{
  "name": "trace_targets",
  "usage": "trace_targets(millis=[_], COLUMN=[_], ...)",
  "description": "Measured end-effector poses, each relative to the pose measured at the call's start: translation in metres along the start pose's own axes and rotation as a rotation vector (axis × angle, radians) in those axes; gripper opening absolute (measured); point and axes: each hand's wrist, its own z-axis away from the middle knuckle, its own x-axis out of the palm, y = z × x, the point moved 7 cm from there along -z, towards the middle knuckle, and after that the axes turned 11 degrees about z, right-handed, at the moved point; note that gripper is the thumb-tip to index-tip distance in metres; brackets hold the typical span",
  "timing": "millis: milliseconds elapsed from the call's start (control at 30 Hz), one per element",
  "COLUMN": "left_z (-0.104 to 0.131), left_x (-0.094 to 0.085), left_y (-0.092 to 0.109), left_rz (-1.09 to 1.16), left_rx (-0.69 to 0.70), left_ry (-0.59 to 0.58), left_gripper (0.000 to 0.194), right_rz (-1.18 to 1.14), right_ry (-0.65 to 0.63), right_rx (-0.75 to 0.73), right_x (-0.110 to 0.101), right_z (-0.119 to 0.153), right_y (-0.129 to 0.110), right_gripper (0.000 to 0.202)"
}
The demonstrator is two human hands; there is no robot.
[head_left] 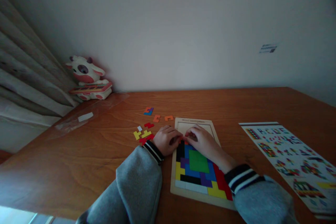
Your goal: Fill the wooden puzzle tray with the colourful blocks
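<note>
A wooden puzzle tray (172, 178) lies in front of me, its lower part filled with coloured pieces around a green block (198, 161). My left hand (167, 140) reaches over the tray's left edge, fingers curled in a pinch. My right hand (203, 142) comes in from the right, thumb and forefinger also pinched. Their fingertips almost meet at a small orange-red puzzle piece (186, 142), mostly covered by the fingers. The tray's upper part shows bare pale wood. Left of my left hand are loose yellow pieces (146, 133), red pieces (149, 125) and a white piece (139, 128).
Farther back lie orange pieces (168, 118) and a blue, purple and orange cluster (148, 111). A printed pattern sheet (286, 161) is on the right. A cow toy with a keyboard (90, 78) sits back left, near clear plastic wrap (70, 122) and a curtain (23, 77).
</note>
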Motion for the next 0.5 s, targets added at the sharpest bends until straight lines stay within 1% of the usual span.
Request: trace_targets(millis=[100, 233, 300, 400, 500], left_z=[0.0, 0.0, 0.0, 0.001, 0.001], left_x=[0.001, 0.0, 0.0, -0.001, -0.001], left_y=[-0.002, -0.004, -0.006, -0.006, -0.005], left_rz=[-0.004, 0.008, 0.015, 0.024, 0.028], left_rx=[-0.003, -0.012, -0.016, -0.012, -0.01], left_ry=[0.008, 0.025, 0.037, 0.043, 0.038], left_gripper=[0.016, 0.015, 0.015, 0.015, 0.016], right_rz=[0.036, 0.055, -0.008, -0.131, -0.151], right_ry=[0.017, 0.05, 0.019, -0.065, -0.062], right_rx=[0.002, 0.05, 0.05, 0.033, 0.054], right_x=[-0.001, -0.006, -0.006, -0.002, 0.0], right_z=[0.001, 0.0, 0.0, -0.001, -0.002], right_y=[-0.002, 0.002, 0.005, 0.009, 0.013], right_gripper=[0.006, 0.01, 0.011, 0.009, 0.006])
